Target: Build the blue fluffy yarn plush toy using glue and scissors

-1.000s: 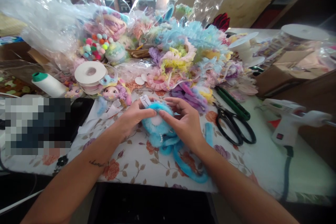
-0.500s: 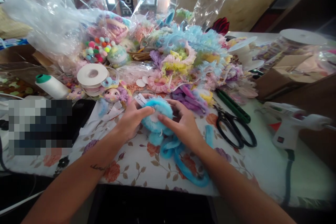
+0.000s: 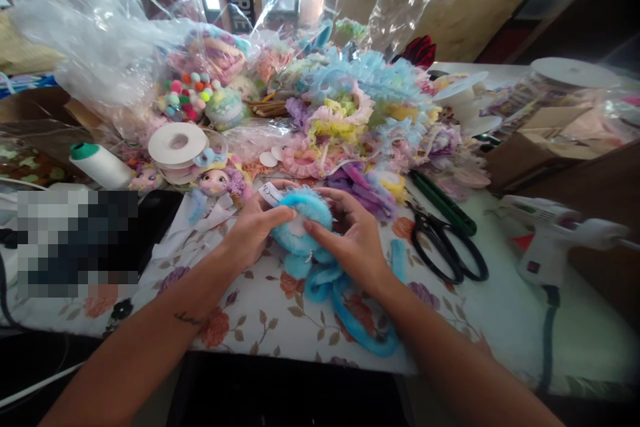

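Observation:
Between both hands is a round, fluffy blue piece [image 3: 293, 240] with a pale disc at its centre and a short string of small pearl-like beads at its lower edge. My left hand [image 3: 257, 223] grips its left side, thumb pressed near the pale centre. A white printed tag [image 3: 271, 195] sticks out at the top by the left fingers. From the right my right hand [image 3: 350, 230] grips it, thumb also on the centre and fingers curled behind. A fuzzy blue strip [image 3: 357, 327] trails below onto the flowered cloth [image 3: 270, 323].
Black-handled scissors [image 3: 443, 243] and a green cutter [image 3: 445, 203] lie to the right. Farther right are a glue gun [image 3: 547, 233] and a cardboard box [image 3: 540, 147]. Behind the hands sit a heap of ruffled trims [image 3: 370, 87], a ribbon spool [image 3: 177, 145] and a thread cone [image 3: 100, 165].
Both hands keep their hold on the blue piece. It has shifted very slightly, with the thumbs still pressed at its centre; the rest looks the same.

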{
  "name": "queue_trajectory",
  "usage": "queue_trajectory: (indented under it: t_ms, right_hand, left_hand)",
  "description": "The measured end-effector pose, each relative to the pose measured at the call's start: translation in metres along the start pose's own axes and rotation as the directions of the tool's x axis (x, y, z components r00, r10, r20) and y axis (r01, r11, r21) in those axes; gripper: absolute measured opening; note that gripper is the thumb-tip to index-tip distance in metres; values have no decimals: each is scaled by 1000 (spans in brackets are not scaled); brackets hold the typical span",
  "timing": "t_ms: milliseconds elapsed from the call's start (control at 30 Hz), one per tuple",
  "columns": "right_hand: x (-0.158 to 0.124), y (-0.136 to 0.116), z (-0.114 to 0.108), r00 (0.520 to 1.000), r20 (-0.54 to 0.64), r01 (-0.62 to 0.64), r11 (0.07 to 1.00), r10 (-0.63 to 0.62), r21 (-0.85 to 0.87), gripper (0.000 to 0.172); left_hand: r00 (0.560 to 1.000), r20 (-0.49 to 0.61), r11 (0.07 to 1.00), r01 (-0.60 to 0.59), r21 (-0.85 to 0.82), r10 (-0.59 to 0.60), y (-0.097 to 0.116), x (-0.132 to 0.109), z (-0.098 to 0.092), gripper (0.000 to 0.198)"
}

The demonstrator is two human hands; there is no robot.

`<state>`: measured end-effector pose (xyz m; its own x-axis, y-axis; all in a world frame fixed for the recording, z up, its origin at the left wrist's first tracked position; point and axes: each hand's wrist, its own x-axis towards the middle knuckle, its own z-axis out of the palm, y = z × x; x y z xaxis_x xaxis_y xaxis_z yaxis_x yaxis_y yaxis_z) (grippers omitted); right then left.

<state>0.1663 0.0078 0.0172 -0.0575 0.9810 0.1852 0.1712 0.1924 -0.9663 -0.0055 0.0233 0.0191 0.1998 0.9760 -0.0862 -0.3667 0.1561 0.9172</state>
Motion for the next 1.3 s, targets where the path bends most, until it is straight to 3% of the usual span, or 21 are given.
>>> queue_trajectory:
  t_ms: [333,500,733,1300]
  right_hand:
    - [9,4,-5,992,-19,-125,990,127,70,55]
    - [6,4,-3,993,-6,-115,992,116,43,58]
    - [4,0,-3,996,13,-91,996,91,10,55]
    - [-1,1,0,1000,19,-14,1000,14,-17,51]
  left_hand:
    - [993,76,995,87,50,-90,7,0,-3,61]
    - [996,64,996,63,59,-67,5,2,-5,50]
    - [999,40,990,-17,137,11,3,4,-4,53]
    - [1000,4,998,24,50,-24,3,1,-3,56]
